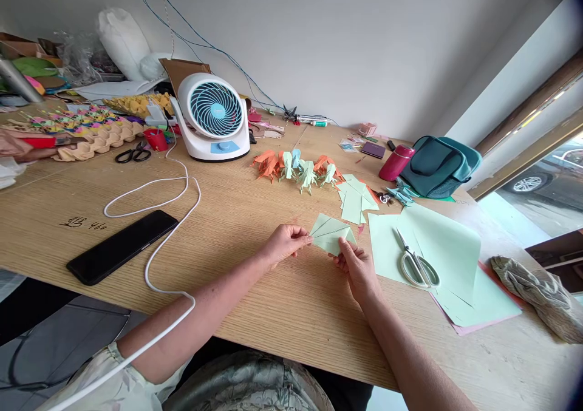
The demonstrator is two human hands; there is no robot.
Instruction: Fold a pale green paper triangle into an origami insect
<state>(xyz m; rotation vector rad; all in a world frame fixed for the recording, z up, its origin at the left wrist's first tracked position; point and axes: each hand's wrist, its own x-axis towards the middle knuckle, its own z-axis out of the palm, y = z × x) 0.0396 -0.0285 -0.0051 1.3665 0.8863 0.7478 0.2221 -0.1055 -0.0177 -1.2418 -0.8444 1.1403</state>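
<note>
Between my two hands a folded piece of pale green paper [328,235] is held just above the table, with fold lines across its face. My left hand [288,242] pinches its left corner between thumb and fingertips. On the right side, my right hand [357,262] grips the lower edge, thumb on top and fingers underneath. Beyond them stand several folded paper figures [306,174] in orange, pale green and light blue. A small pile of cut green paper pieces [353,201] lies just past my right hand.
White-handled scissors [416,265] rest on large green sheets [450,241] at right. A teal bag [439,165] and pink bottle [396,163] stand behind. Left are a fan [216,113], a black phone [122,246] and a white cable [152,265]; another person's hand [27,147] is at far left.
</note>
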